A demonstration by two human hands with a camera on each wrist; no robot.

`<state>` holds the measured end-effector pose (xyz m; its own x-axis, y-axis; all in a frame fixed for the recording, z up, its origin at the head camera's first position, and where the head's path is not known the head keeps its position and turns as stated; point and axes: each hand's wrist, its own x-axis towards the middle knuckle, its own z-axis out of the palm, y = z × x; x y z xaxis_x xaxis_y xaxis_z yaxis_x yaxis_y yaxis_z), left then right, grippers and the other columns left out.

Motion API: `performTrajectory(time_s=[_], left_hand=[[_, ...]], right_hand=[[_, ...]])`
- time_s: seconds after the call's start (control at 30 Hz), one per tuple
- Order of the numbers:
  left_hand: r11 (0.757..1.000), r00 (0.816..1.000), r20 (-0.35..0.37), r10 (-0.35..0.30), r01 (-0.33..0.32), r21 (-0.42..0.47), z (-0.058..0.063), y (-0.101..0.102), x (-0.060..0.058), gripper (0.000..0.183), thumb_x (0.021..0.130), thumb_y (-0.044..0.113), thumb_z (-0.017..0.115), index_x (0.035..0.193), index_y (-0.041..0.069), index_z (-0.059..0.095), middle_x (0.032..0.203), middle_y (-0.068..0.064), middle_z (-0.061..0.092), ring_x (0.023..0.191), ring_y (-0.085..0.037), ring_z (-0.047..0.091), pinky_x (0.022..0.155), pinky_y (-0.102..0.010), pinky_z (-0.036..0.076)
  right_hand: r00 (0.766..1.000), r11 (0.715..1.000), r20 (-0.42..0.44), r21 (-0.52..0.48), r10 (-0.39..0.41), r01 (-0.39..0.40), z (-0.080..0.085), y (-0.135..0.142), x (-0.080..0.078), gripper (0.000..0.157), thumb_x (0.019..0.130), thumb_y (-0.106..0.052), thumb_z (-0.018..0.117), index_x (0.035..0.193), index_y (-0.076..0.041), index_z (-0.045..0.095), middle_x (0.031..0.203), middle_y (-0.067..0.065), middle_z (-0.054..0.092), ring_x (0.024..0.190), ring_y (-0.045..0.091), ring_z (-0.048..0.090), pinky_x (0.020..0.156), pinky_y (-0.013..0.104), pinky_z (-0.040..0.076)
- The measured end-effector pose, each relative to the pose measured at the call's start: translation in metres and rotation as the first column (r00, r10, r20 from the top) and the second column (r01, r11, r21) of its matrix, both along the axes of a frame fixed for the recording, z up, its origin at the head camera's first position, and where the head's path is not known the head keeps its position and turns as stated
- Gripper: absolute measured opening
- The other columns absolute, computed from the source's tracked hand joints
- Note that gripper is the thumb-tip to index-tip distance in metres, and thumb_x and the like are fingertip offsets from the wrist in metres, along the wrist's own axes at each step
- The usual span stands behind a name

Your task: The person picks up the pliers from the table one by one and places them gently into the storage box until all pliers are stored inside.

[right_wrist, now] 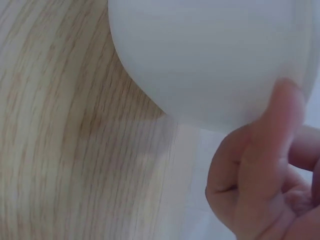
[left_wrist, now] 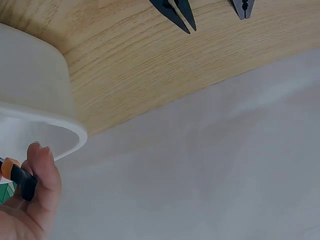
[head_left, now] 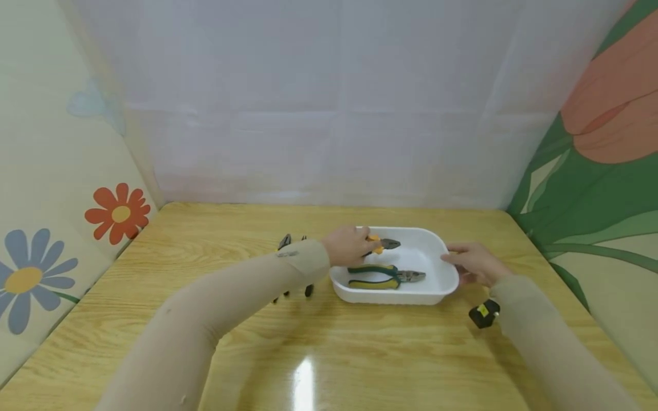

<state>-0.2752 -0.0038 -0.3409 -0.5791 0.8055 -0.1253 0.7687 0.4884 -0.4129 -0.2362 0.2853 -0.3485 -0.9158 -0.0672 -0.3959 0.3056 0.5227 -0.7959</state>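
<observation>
My left hand [head_left: 348, 246] grips the handles of orange-and-black pliers [head_left: 389, 244], whose dark jaws point right over the white plastic tray [head_left: 439, 251]. In the left wrist view the curled fingers of the left hand [left_wrist: 40, 195] wrap a black and orange handle [left_wrist: 22, 180] above the tray's rim [left_wrist: 75, 132]. A second pair of pliers [head_left: 388, 277], with green and yellow handles, lies inside the tray near its front wall. At the tray's right end, my right hand [head_left: 475, 261] pinches the rim, its thumb [right_wrist: 285, 107] against the white wall in the right wrist view.
Several more pliers lie on the wooden table [head_left: 390, 354] left of the tray, partly hidden by the left forearm; one dark tip [head_left: 285, 241] shows beyond it. In the left wrist view two dark plier noses [left_wrist: 177, 15] are visible. A white cloth [head_left: 329, 114] hangs behind the table.
</observation>
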Motion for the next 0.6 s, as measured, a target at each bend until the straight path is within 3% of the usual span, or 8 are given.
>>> performTrajectory(time_s=[0.17,0.4,0.6], left_hand=[[1.0,1.0,-0.003,-0.002,0.002,0.003,-0.004,0.005,-0.006,0.047,0.102,0.027,0.045,0.148,0.025,0.042,0.111,-0.007,0.056,0.064,-0.01,0.047,0.052,-0.019,0.044],[1.0,1.0,0.013,-0.006,0.007,-0.028,-0.008,0.02,-0.012,0.044,0.103,0.028,0.042,0.147,0.028,0.042,0.112,-0.005,0.058,0.07,-0.012,0.054,0.056,-0.022,0.049],[0.998,0.999,0.03,-0.036,0.037,-0.041,-0.011,0.03,-0.018,0.042,0.104,0.035,0.041,0.145,0.028,0.044,0.114,-0.006,0.058,0.075,-0.014,0.056,0.06,-0.026,0.051]], right_hand=[[1.0,1.0,-0.007,-0.026,0.01,-0.01,-0.001,0.002,0.001,0.058,0.1,-0.013,0.052,0.146,0.012,0.026,0.095,0.008,0.064,0.072,0.014,0.06,0.062,0.032,0.055],[1.0,1.0,-0.007,-0.031,-0.001,0.0,0.0,0.0,0.003,0.058,0.1,-0.012,0.053,0.146,0.011,0.027,0.086,0.005,0.064,0.066,0.013,0.059,0.058,0.029,0.055],[1.0,1.0,-0.002,-0.003,0.007,-0.007,0.002,-0.003,0.004,0.059,0.1,-0.014,0.053,0.146,0.01,0.026,0.095,0.011,0.066,0.067,0.014,0.06,0.06,0.029,0.055]])
